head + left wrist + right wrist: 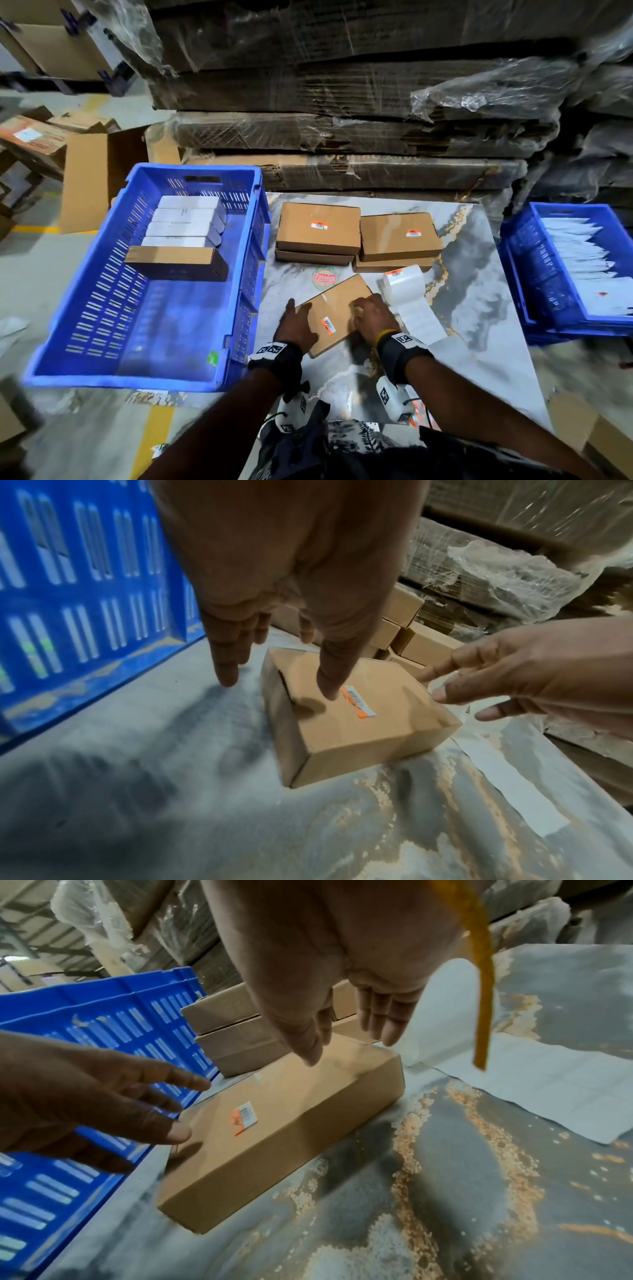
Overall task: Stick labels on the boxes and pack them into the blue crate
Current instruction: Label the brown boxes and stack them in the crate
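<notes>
- The box (pixel 337 313) I work on lies flat on the table (pixel 479 308), just right of the blue crate (pixel 85 274). It has its label (pixel 328 323) stuck on top.
- My left hand (pixel 296 330) is over the box's left edge, fingers straight and spread. It holds nothing. I cannot tell if the thumb touches the top.
- My right hand (pixel 371 317) is at the box's right side, fingers straight too, holding nothing.
- I think the box is light and stiff, made of smooth cardboard. It is flat and wide, so I would take it by its two long sides, one hand on each.
- The label looks thin. I would not rub its edge, or it may peel.
- I count four more brown boxes on the table, in two piles of two (pixel 318 228) (pixel 399 236). The top ones have labels.
- In the crate I count five boxes: four white ones (pixel 186 221) and one brown one (pixel 176 262).
- One label roll (pixel 402 284) stands just right of my box.
</notes>
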A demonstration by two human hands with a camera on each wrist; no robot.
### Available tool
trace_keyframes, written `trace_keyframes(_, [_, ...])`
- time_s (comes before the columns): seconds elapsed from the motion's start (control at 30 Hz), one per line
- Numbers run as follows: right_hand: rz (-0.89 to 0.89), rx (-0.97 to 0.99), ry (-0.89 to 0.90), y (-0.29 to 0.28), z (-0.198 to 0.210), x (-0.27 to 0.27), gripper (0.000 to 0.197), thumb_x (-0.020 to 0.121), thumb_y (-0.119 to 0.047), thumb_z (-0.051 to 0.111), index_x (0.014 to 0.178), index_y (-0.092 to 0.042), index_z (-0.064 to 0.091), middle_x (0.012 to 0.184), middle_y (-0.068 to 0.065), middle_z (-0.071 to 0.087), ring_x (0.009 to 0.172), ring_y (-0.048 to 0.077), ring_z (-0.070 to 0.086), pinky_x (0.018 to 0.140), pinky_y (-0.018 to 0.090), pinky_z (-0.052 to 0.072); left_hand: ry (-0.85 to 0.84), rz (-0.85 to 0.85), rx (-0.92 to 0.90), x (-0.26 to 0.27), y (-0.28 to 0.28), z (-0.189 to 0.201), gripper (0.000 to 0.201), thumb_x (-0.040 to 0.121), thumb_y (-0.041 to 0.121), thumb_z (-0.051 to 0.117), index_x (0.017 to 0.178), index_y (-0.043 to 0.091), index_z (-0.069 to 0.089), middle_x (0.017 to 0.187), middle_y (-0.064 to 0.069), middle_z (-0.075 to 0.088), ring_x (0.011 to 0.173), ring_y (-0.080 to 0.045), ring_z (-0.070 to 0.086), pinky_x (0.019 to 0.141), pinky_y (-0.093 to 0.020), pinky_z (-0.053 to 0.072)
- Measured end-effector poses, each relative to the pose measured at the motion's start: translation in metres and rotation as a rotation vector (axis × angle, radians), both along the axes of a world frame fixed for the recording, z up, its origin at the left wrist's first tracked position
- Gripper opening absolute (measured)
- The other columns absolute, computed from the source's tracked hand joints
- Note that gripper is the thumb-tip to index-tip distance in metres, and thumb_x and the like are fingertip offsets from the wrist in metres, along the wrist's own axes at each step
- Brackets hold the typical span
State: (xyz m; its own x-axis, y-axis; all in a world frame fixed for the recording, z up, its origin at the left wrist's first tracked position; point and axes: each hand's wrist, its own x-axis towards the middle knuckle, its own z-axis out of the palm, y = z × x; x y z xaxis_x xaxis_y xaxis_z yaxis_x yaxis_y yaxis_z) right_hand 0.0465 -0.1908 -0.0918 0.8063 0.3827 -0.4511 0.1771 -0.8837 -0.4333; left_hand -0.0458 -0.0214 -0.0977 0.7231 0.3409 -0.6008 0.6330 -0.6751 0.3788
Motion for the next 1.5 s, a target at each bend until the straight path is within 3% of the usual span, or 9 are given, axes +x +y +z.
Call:
trace_keyframes(0.1, [0.003, 0.097, 0.195, 0.004, -0.001, -0.002, 0.025, 0.089, -0.01, 0.06, 0.111, -0.015, 0.071, 0.118, 0.006, 0.067, 0.11, 0.022, 0.062, 0.094, 0.02, 0.043, 0.027, -0.089, -0.005, 0.003, 0.002, 0.0, 0.078, 0.087, 0.028, 0.068, 0.152, 0.028, 0.026, 0.162, -0.011, 0.007, 0.147, -0.03, 0.02, 0.119, -0.034, 0.024])
trace_keyframes(0.23, [-0.015, 0.101, 0.257, 0.006, -0.006, -0.006, 0.023, 0.09, -0.014, 0.064, 0.112, -0.012, 0.071, 0.119, 0.004, 0.068, 0.113, 0.021, 0.061, 0.097, 0.021, 0.042, 0.014, -0.087, 0.034, 0.004, 0.0, 0.003, 0.073, 0.086, 0.029, 0.07, 0.149, 0.028, 0.034, 0.144, -0.013, 0.029, 0.135, -0.034, 0.036, 0.112, -0.037, 0.035])
trace_keyframes(0.47, [-0.093, 0.104, 0.182, -0.006, -0.016, -0.012, 0.034, 0.089, 0.001, 0.048, 0.108, -0.012, 0.072, 0.119, 0.007, 0.067, 0.111, 0.023, 0.061, 0.089, 0.014, 0.037, 0.047, -0.113, 0.051, 0.001, -0.005, 0.006, 0.072, 0.086, 0.027, 0.068, 0.148, 0.031, 0.032, 0.137, -0.015, 0.031, 0.125, -0.038, 0.043, 0.103, -0.042, 0.044])
trace_keyframes(0.6, [-0.068, 0.093, 0.15, -0.012, -0.017, -0.016, 0.032, 0.089, -0.001, 0.052, 0.109, -0.016, 0.073, 0.12, 0.009, 0.065, 0.11, 0.025, 0.062, 0.098, 0.023, 0.045, 0.051, -0.107, -0.016, 0.002, -0.007, 0.006, 0.077, 0.083, 0.031, 0.072, 0.149, 0.033, 0.032, 0.138, -0.014, 0.033, 0.126, -0.037, 0.046, 0.105, -0.04, 0.043])
trace_keyframes(0.7, [0.051, 0.048, 0.124, -0.012, -0.018, -0.018, 0.036, 0.09, -0.012, 0.055, 0.122, -0.025, 0.067, 0.123, 0.011, 0.06, 0.113, 0.03, 0.06, 0.102, 0.035, 0.046, 0.059, -0.188, -0.022, 0.002, -0.012, 0.006, 0.078, 0.084, 0.034, 0.072, 0.15, 0.037, 0.03, 0.135, -0.014, 0.035, 0.124, -0.036, 0.046, 0.103, -0.039, 0.044])
trace_keyframes(0.83, [0.198, -0.031, 0.059, -0.013, -0.016, -0.021, 0.043, 0.095, -0.021, 0.053, 0.136, -0.031, 0.051, 0.124, 0.011, 0.051, 0.113, 0.031, 0.054, 0.098, 0.039, 0.046, 0.095, -0.305, 0.03, 0.0, -0.018, 0.006, 0.08, 0.085, 0.034, 0.07, 0.15, 0.042, 0.024, 0.132, -0.014, 0.036, 0.122, -0.037, 0.045, 0.1, -0.042, 0.045])
trace_keyframes(0.97, [0.255, -0.081, 0.023, -0.011, -0.018, -0.023, 0.04, 0.095, -0.025, 0.053, 0.134, -0.032, 0.05, 0.127, 0.01, 0.048, 0.116, 0.031, 0.052, 0.098, 0.043, 0.047, 0.13, -0.363, 0.041, -0.001, -0.014, 0.008, 0.084, 0.086, 0.026, 0.068, 0.15, 0.045, 0.017, 0.131, -0.015, 0.039, 0.122, -0.038, 0.047, 0.099, -0.046, 0.046])
trace_keyframes(1.4, [0.278, -0.088, 0.011, -0.007, -0.016, -0.023, 0.027, 0.088, -0.018, 0.056, 0.11, -0.032, 0.054, 0.115, 0.004, 0.049, 0.11, 0.03, 0.052, 0.087, 0.04, 0.05, 0.117, -0.388, 0.085, 0.0, -0.016, 0.008, 0.083, 0.086, 0.023, 0.068, 0.15, 0.042, 0.018, 0.131, -0.014, 0.041, 0.121, -0.035, 0.049, 0.096, -0.045, 0.046])
trace_keyframes(1.5, [0.273, -0.095, 0.009, -0.008, -0.016, -0.023, 0.036, 0.087, -0.017, 0.059, 0.118, -0.032, 0.051, 0.119, 0.004, 0.049, 0.11, 0.029, 0.053, 0.086, 0.04, 0.051, 0.111, -0.381, 0.079, 0.0, -0.016, 0.007, 0.082, 0.086, 0.022, 0.066, 0.15, 0.042, 0.019, 0.129, -0.014, 0.042, 0.12, -0.036, 0.05, 0.095, -0.045, 0.046])
